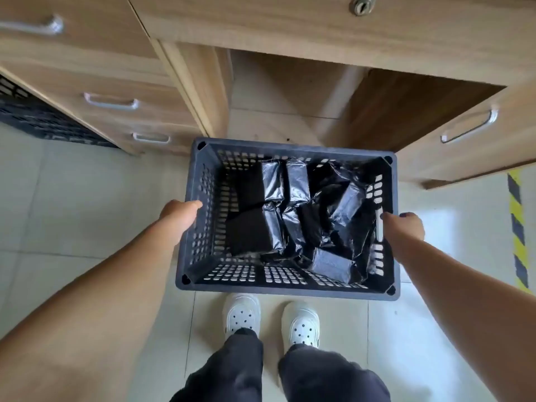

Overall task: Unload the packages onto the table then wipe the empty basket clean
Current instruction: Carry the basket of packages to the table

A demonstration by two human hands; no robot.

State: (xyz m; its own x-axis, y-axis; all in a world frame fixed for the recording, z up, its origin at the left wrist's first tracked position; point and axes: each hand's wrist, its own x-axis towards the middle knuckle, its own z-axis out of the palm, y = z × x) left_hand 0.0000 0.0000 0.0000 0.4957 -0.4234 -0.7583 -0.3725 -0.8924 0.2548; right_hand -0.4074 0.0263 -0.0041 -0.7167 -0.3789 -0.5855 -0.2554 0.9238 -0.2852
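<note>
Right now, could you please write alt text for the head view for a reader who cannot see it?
A person's left hand and right hand grip opposite sides of a dark perforated basket full of black-wrapped packages. It is in front of a wooden desk with drawers, above a tiled floor and the person's white shoes.

The basket (285,285) is sitting in front of the counter (319,33), with the packages (293,219) lying inside it. The left hand (181,217) is gripping its left wall and the right hand (403,227) its right wall. The person's shoes (271,320) are standing just behind the basket, on the floor (72,198).
</note>
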